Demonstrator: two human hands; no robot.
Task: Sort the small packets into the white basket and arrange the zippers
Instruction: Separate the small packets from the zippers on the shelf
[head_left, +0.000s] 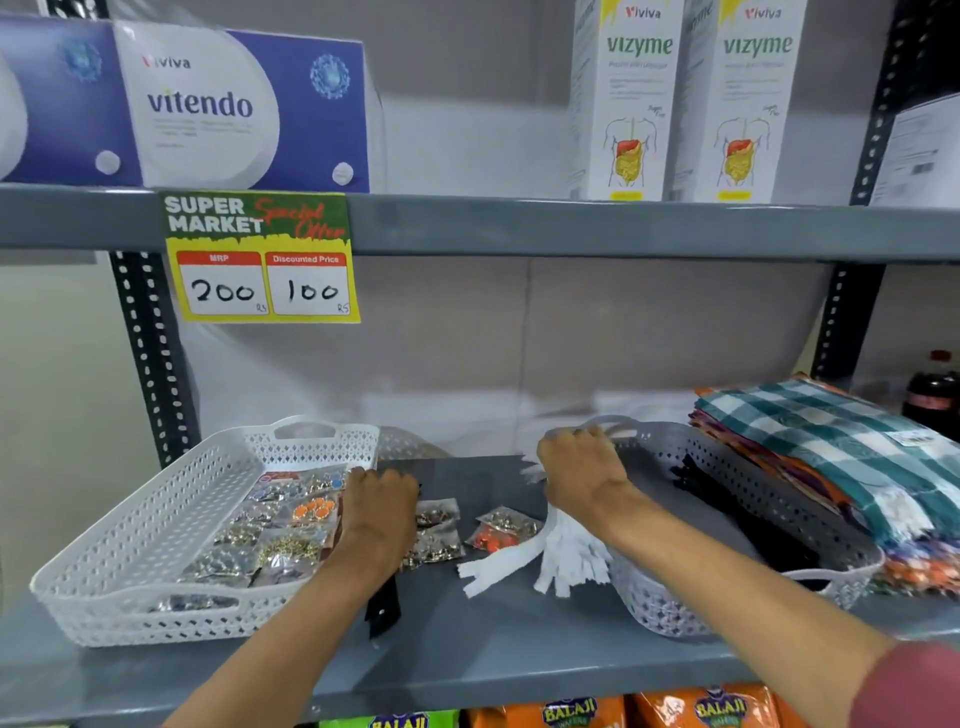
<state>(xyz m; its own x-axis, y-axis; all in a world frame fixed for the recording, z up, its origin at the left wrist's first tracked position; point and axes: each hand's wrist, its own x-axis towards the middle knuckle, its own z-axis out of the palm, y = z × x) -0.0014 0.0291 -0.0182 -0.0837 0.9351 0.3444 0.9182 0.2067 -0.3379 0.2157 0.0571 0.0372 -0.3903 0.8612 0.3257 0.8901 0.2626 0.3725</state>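
A: Far left, a Viviva "vitendo" box (200, 106); under it a "Super Market Special Offer" tag (262, 257), MRP 200, discounted 100.

B: White basket (130, 530) holds small packets (270, 535); left hand (382, 512) curled over loose packets (436, 535), grip unclear.

A: Right hand (582, 473) closed on white zippers (561, 551) beside the grey basket (727, 467). "vizyme" cartons (685, 98) above.

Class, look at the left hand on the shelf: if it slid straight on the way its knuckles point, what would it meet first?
Probably the white basket, at its right wall; the left hand already sits beside it, though depth is unclear.
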